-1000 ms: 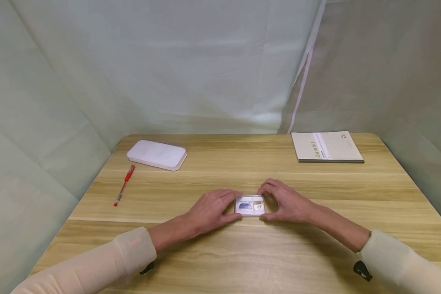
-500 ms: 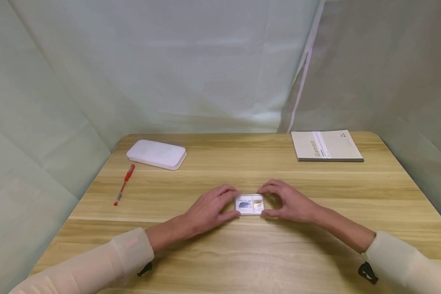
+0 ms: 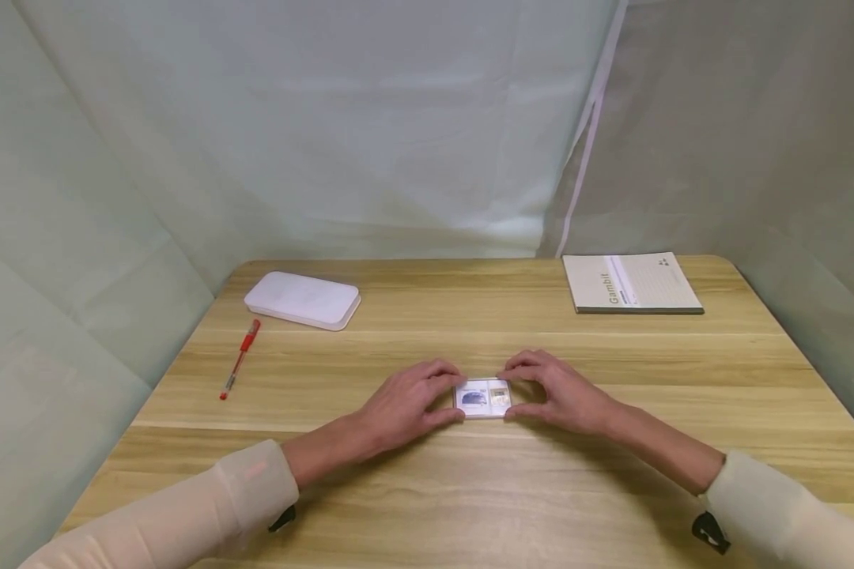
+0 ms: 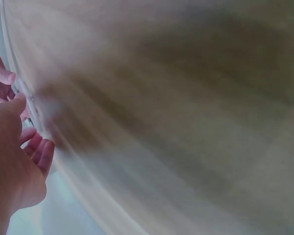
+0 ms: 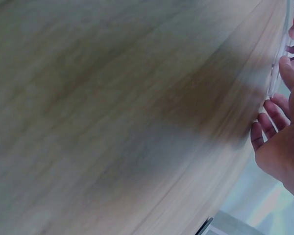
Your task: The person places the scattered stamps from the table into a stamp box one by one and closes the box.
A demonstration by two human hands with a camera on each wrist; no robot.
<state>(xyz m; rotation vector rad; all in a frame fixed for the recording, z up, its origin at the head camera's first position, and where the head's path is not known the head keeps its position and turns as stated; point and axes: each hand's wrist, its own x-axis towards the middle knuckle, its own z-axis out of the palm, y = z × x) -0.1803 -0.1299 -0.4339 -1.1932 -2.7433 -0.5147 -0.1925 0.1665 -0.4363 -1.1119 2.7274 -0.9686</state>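
A small flat rectangular case (image 3: 478, 407) lies on the wooden table, clear-edged and white inside, with a dark picture on its left part and a gold patch on its right. My left hand (image 3: 407, 405) holds its left side, fingertips at the far corner and thumb at the near one. From the other side my right hand (image 3: 571, 395) grips the right corners in the same way, thumb nearest me. In the left wrist view, my left hand (image 4: 14, 147) appears at the edge, the case seen almost edge-on. The right wrist view shows my right hand (image 5: 286, 132) likewise.
A white rounded box (image 3: 302, 299) sits at the back left of the table (image 3: 427, 490). In front of it lies a red pen (image 3: 240, 359). At the back right is a notebook (image 3: 633, 283) marked "Gambit". Pale fabric curtains (image 3: 370, 126) hang behind the table and at both sides.
Both thumbs have drawn back a little from the case's near edge toward its corners. My right forearm has shifted slightly right. The case stays in nearly the same place.
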